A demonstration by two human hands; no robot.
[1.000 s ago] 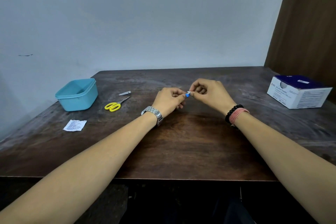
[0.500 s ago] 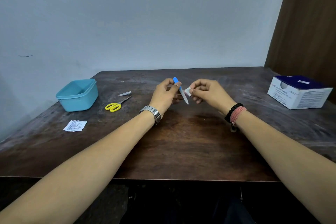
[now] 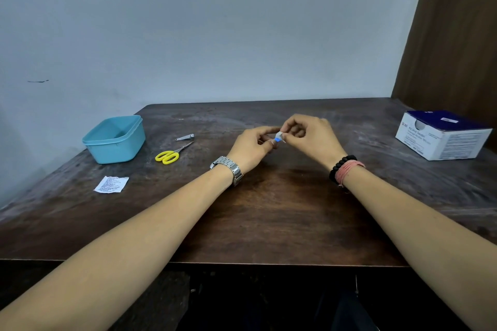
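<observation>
My left hand (image 3: 251, 149) and my right hand (image 3: 312, 137) meet above the middle of the dark wooden table (image 3: 269, 217). My left hand holds a thin tool with a blue handle end (image 3: 276, 140); most of the tool is hidden in the fingers. My right hand pinches a small white pad (image 3: 280, 135) against the blue end. A metal watch sits on my left wrist and bead and thread bracelets on my right wrist.
A light blue plastic tub (image 3: 114, 140) stands at the left. Yellow-handled scissors (image 3: 172, 154) and a nail clipper (image 3: 185, 137) lie beside it. A torn white sachet (image 3: 111, 184) lies nearer the left edge. A blue and white box (image 3: 443, 136) stands at the far right.
Half a second ago the blue-ended tool stood upright in my left hand, apart from the white pad. Now it is lowered and the pad is back on its blue end.
</observation>
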